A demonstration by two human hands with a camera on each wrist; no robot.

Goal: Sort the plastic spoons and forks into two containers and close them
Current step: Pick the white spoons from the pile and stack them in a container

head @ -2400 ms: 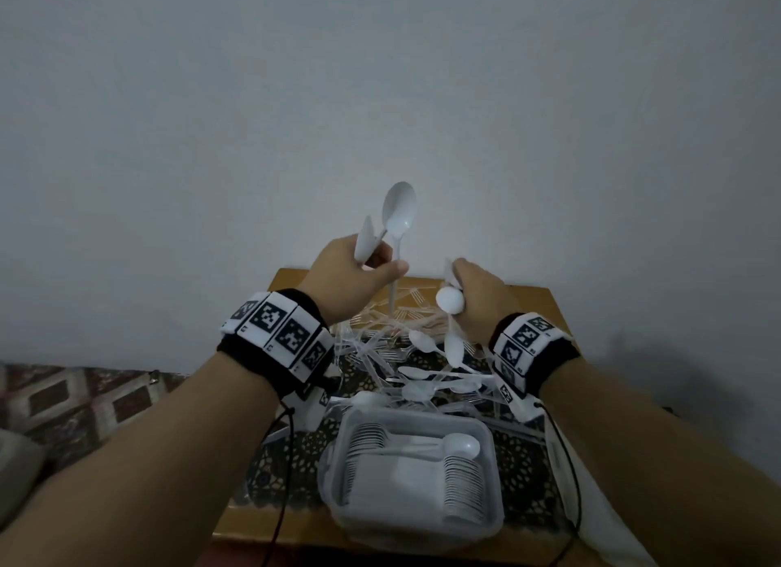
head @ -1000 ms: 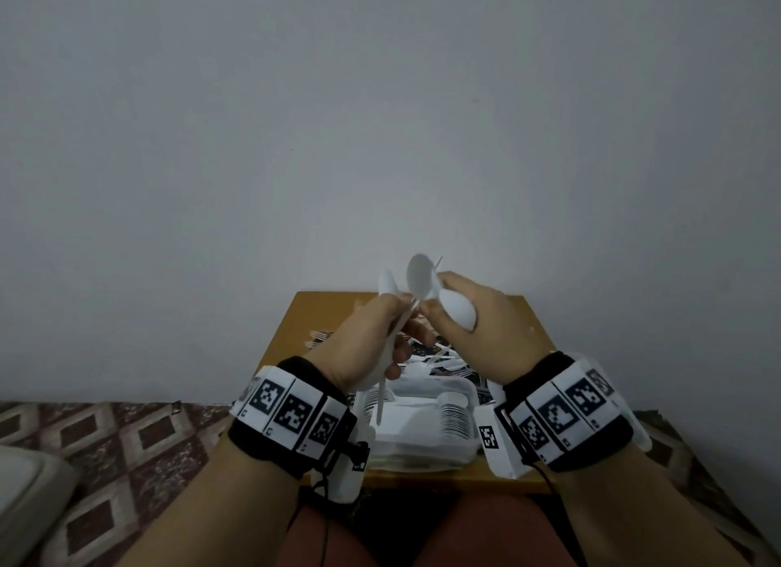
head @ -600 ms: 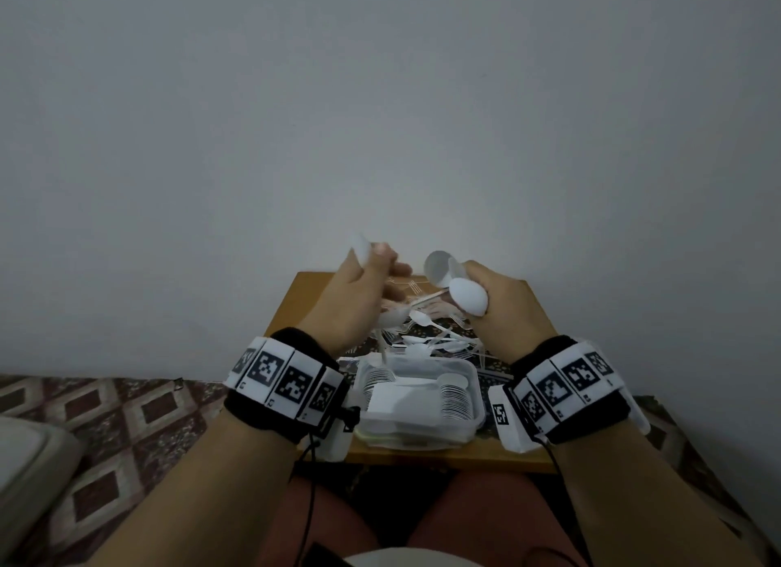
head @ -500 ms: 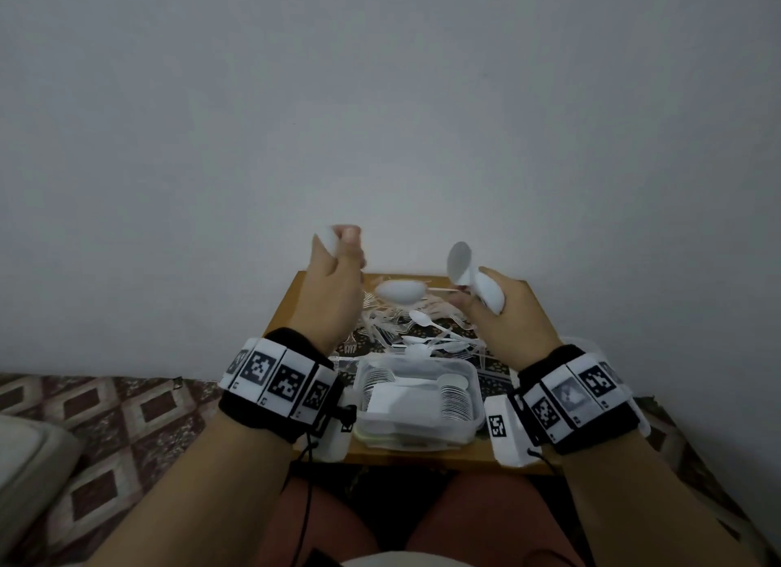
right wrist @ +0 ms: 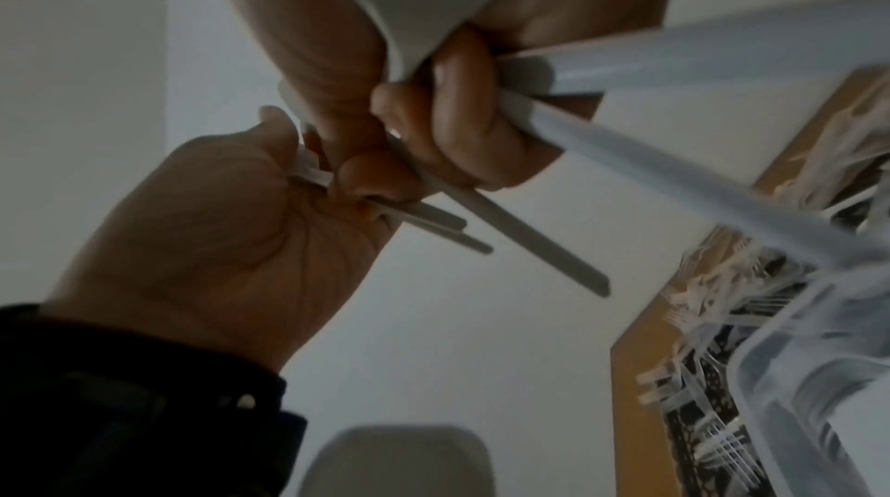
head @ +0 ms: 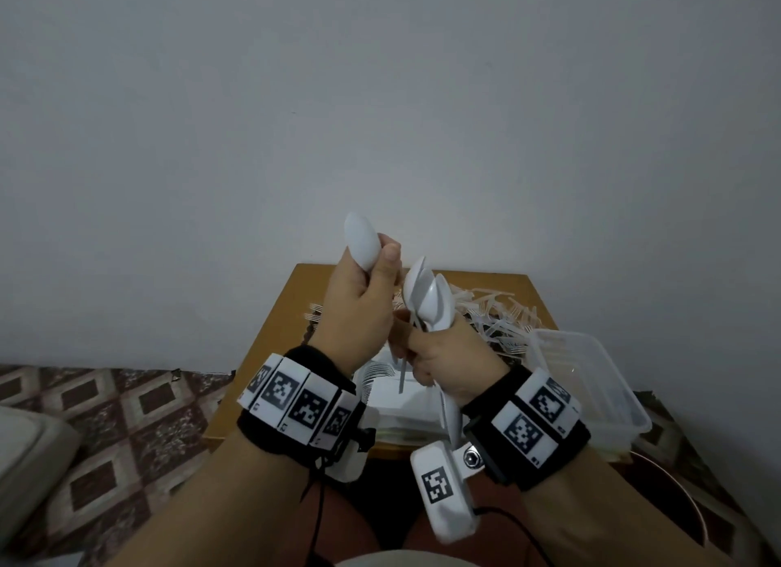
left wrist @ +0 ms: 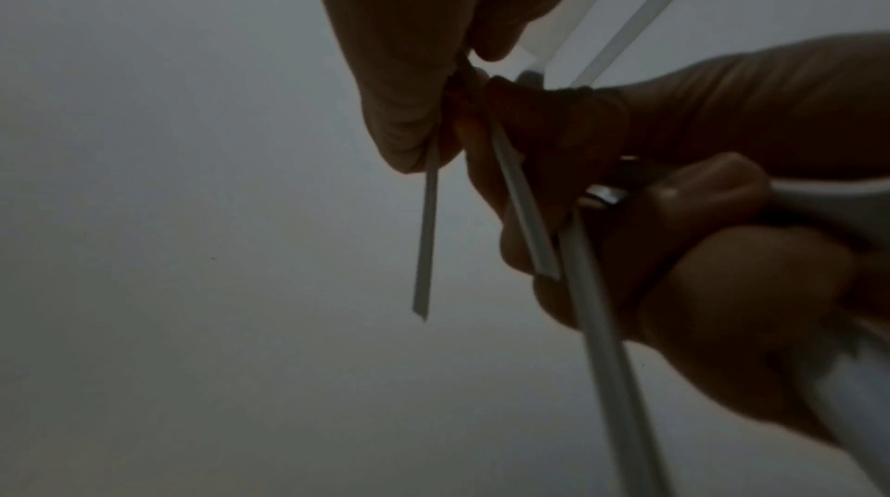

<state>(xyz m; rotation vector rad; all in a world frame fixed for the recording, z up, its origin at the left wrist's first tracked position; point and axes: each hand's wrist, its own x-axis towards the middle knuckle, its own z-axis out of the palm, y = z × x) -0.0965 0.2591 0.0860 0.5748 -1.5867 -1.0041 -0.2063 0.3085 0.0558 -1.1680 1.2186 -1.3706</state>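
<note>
Head view: both hands' fingers clamp upright spoons (head: 427, 302), bowls up, handles pointing down.

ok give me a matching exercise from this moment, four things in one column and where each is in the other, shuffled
Things:
1. single spoon
2. bunch of spoons
3. loose forks
4. empty clear container

Places:
A. at the table's right edge
B. held in the right hand
C. scattered on the table
D. held in the left hand

Pairs: 1-D, 2-B, 3-C, 4-A
</note>
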